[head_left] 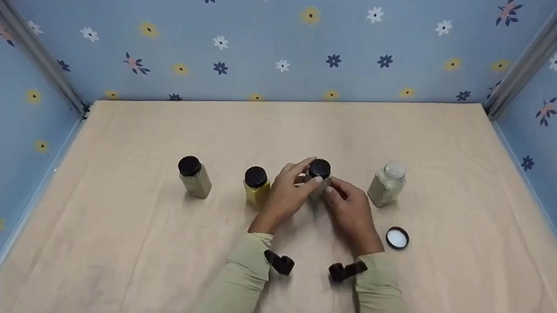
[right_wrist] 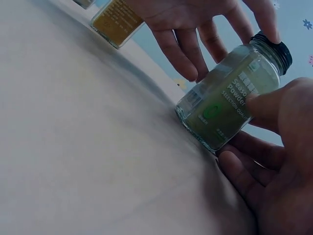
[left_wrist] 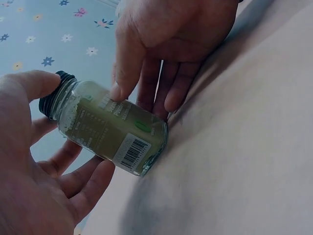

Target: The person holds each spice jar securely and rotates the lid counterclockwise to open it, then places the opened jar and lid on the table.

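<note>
A glass seasoning jar of greenish powder stands on the table between the two hands, its black lid on. My left hand grips it at the top, thumb on the lid and the other fingers round the far side. Lower down, my right hand holds the jar's body, with the thumb against the printed label in the right wrist view. Right of the hands is an uncapped jar of pale powder. A loose black lid lies in front of it, white inside up.
Left of the hands stand a capped jar of yellow powder and, farther left, a capped jar of grey-green powder. A beige cloth covers the table. Flowered blue walls close off the back and both sides.
</note>
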Action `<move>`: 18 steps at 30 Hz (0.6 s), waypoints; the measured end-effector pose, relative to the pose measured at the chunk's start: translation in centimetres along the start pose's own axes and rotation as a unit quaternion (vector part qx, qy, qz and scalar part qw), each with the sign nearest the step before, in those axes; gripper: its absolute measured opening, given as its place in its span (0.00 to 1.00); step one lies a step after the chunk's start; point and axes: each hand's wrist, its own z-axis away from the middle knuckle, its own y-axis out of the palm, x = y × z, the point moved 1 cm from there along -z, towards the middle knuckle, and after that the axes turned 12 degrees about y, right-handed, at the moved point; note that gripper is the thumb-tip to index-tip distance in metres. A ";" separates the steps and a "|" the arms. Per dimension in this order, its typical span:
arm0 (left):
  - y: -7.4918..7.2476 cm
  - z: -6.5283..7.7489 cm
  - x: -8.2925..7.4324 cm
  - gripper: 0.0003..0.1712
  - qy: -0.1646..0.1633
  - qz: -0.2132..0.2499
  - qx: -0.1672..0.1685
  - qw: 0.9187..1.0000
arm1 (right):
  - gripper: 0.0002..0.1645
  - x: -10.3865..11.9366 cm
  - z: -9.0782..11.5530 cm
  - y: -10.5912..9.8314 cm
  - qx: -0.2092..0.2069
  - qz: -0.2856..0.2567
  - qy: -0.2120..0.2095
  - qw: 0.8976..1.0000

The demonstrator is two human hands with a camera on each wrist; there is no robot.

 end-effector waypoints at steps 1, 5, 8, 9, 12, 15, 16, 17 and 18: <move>0.0 0.0 0.1 0.31 0.002 -0.001 -0.001 1.000 | 0.21 0.0 0.0 0.0 -0.001 0.003 -0.002 1.000; -0.1 0.1 0.2 0.28 0.010 0.002 -0.008 1.000 | 0.21 -0.1 0.0 -0.1 -0.005 0.002 0.003 1.000; -0.2 0.2 0.3 0.28 0.006 0.007 -0.010 1.000 | 0.20 -0.1 0.0 -0.1 -0.002 -0.001 0.013 1.000; -0.2 0.2 0.3 0.29 0.004 0.009 -0.008 1.000 | 0.20 -0.2 0.0 -0.1 -0.001 -0.001 0.016 1.000; -0.4 0.3 0.1 0.32 -0.005 0.014 0.001 1.000 | 0.20 -0.2 0.0 -0.1 0.001 -0.003 0.016 1.000; -0.5 0.1 0.0 0.34 -0.003 0.016 0.010 1.000 | 0.20 -0.2 -0.1 -0.1 -0.001 -0.004 0.017 1.000; -0.5 0.0 0.0 0.34 -0.002 0.016 0.013 1.000 | 0.19 -0.1 -0.1 -0.1 -0.002 -0.004 0.018 1.000; -0.5 -0.1 0.1 0.35 -0.001 0.017 0.016 1.000 | 0.19 -0.1 -0.1 -0.1 -0.003 -0.002 0.019 1.000; -0.5 -0.2 0.1 0.35 -0.001 0.023 0.018 1.000 | 0.19 -0.1 -0.1 -0.1 -0.004 -0.002 0.020 1.000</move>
